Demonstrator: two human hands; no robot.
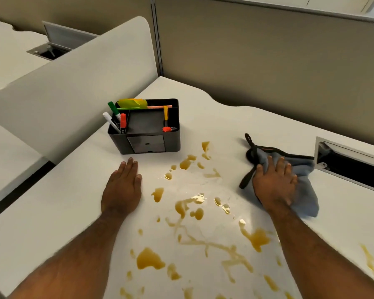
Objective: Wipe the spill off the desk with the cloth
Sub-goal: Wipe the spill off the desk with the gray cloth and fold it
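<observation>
Cloth [307, 186] under my right hand [274, 186], fingers spread flat, pressing not pinching; left hand [122, 190] flat on desk [52, 212]; spill [149, 258] unwiped; next sweep left

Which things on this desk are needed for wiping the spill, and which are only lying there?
For the job:
- blue cloth, under the right hand
- brown spill, spread in puddles and streaks over the desk
- left hand, flat on the desk beside the spill

Just lying about:
- black organizer holding markers
- open cable hatch at the right
</observation>
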